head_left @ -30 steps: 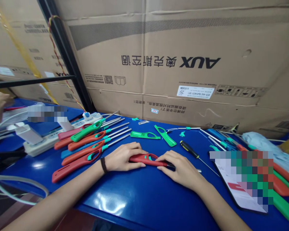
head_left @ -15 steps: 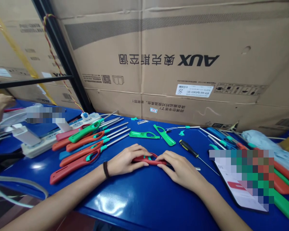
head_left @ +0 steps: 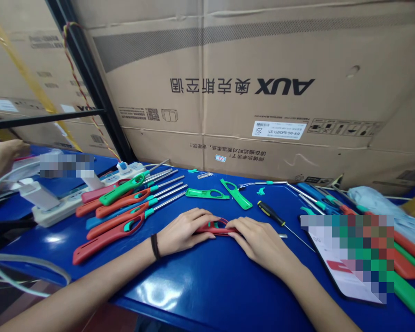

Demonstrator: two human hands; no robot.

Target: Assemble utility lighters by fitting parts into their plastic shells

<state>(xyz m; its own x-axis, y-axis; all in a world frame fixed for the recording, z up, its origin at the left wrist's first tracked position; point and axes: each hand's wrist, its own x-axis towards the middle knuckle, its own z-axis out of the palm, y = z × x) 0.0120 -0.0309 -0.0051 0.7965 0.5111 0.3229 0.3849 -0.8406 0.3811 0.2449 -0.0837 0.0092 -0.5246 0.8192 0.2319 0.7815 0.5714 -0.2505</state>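
Observation:
On the blue table point(head_left: 207, 276) my left hand point(head_left: 181, 230) and my right hand point(head_left: 259, 240) press together on a red long-nosed lighter point(head_left: 217, 228) with a teal trigger. My left fingers curl over its handle end. The right fingers close over its front end, and its metal tube tip point(head_left: 281, 235) pokes out past them. A black band circles my left wrist.
A pile of red and green lighters point(head_left: 124, 210) lies left; two green shell halves point(head_left: 221, 193) and a black-handled screwdriver point(head_left: 273, 215) lie behind my hands. More lighters point(head_left: 404, 263) lie right, a power strip point(head_left: 69, 200) far left. Cardboard boxes point(head_left: 263, 92) wall the back. Another person's hand point(head_left: 3, 154) shows at left.
The lighter has turned up onto its edge between my hands, and my fingers have closed tighter over it. The view has shifted slightly.

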